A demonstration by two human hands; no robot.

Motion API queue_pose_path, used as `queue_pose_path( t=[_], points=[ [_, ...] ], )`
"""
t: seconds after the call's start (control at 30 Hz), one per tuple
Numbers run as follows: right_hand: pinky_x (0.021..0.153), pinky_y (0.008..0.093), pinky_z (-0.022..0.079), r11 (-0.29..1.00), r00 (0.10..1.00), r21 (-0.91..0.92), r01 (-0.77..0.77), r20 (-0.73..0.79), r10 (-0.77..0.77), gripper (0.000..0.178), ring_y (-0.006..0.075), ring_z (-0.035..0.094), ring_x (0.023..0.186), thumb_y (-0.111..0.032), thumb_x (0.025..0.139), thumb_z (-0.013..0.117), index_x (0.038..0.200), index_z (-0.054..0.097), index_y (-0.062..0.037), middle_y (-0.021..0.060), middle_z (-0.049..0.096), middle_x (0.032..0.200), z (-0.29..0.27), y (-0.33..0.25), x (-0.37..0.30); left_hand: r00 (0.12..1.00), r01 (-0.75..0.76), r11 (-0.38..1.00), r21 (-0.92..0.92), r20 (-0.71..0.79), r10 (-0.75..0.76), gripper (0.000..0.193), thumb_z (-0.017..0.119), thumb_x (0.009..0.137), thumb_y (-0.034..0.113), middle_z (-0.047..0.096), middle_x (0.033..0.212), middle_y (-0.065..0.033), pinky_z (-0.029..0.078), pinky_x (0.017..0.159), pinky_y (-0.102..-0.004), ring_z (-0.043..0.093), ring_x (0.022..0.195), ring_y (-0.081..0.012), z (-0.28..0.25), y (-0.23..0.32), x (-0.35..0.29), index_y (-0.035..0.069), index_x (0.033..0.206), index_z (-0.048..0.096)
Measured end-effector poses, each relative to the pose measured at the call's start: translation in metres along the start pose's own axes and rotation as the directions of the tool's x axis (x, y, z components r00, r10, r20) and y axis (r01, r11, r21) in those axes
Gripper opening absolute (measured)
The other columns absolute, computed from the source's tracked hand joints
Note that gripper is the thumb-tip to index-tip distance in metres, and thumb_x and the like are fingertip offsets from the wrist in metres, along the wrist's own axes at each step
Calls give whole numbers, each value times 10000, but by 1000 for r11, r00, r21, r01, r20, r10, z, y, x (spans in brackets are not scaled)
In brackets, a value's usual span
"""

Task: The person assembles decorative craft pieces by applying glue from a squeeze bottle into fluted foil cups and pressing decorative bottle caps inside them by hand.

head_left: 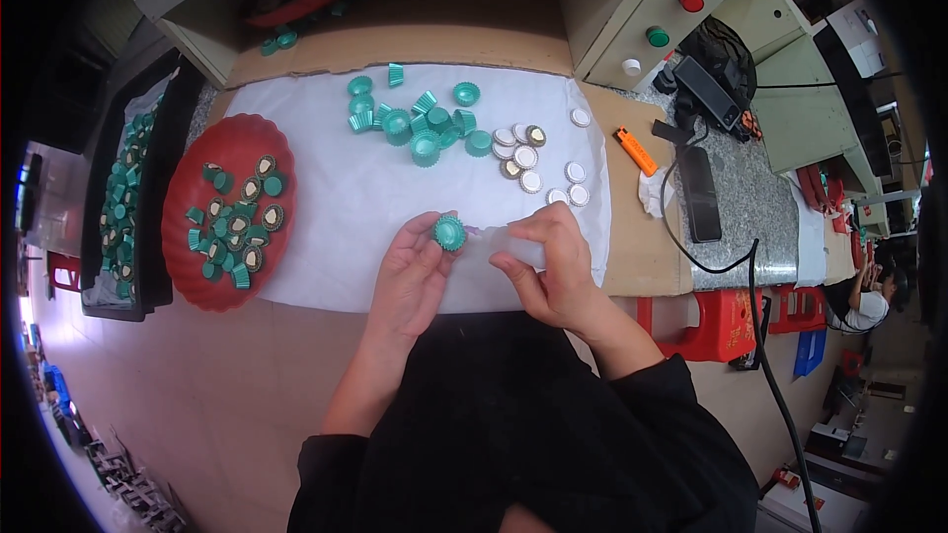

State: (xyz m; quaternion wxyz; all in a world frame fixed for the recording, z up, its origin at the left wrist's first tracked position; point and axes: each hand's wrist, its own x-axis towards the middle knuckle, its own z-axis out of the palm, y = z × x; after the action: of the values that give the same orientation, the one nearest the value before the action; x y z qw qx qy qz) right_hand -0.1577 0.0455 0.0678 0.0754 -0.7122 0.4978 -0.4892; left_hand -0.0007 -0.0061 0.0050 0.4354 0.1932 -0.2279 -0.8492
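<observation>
Above the white sheet (321, 173), the left hand (410, 274) pinches a green cup (449, 233) between thumb and fingertips, its open face turned up. Just to its right, the right hand (555, 271) grips a cloudy bottle (512, 248) between thumb and bent fingers, the thin tip close beside the cup's rim.
</observation>
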Motion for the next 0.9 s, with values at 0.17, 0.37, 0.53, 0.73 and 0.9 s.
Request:
queue_pose_path(
  t=[0.17, 0.37, 0.53, 0.73, 0.9],
  points=[
    [552, 295, 369, 997, 995, 8, -72, 75, 72, 295, 244, 456, 635, -41, 666, 659, 880, 460, 0, 126, 475, 738, -9, -5, 6, 1000, -6, 1000, 20, 10, 6, 290, 531, 807, 91, 471, 1122, -115, 371, 887, -305, 476, 995, -184, -1, 0, 0, 42, 1078, 439],
    [452, 306, 361, 995, 992, 35, -89, 93, 85, 270, 249, 450, 547, -89, 695, 646, 878, 463, -13, 123, 435, 732, -12, -3, 8, 1000, 9, 1000, 21, 25, -9, 302, 511, 815, 76, 468, 1133, -125, 355, 907, -317, 469, 1008, -182, -2, 0, 0, 24, 1105, 440],
    [473, 290, 366, 989, 986, 79, -125, 119, 115, 249, 230, 448, 576, -106, 717, 633, 875, 465, -13, 114, 435, 727, -13, -4, 6, 998, 8, 1000, 4, 60, -9, 308, 490, 826, 69, 477, 1127, -132, 350, 916, -330, 468, 1017, -186, -4, 0, -1, 15, 1125, 440],
    [506, 282, 374, 968, 986, 192, -164, 14, 164, 241, 213, 451, 628, -107, 721, 631, 874, 470, -14, 104, 451, 734, 1, 1, 2, 996, 62, 998, -13, 72, -60, 307, 463, 845, 95, 475, 1133, -145, 366, 900, -311, 482, 1000, -190, -5, 1, 1, 10, 1138, 430],
    [532, 275, 370, 967, 985, 225, -122, -95, 146, 246, 209, 453, 633, -92, 719, 630, 882, 467, -6, 106, 461, 731, 13, 6, -2, 994, 89, 994, -57, 61, -85, 308, 454, 853, 111, 480, 1127, -146, 398, 856, -274, 510, 954, -187, -4, 3, -2, 4, 1140, 423]
  ],
)
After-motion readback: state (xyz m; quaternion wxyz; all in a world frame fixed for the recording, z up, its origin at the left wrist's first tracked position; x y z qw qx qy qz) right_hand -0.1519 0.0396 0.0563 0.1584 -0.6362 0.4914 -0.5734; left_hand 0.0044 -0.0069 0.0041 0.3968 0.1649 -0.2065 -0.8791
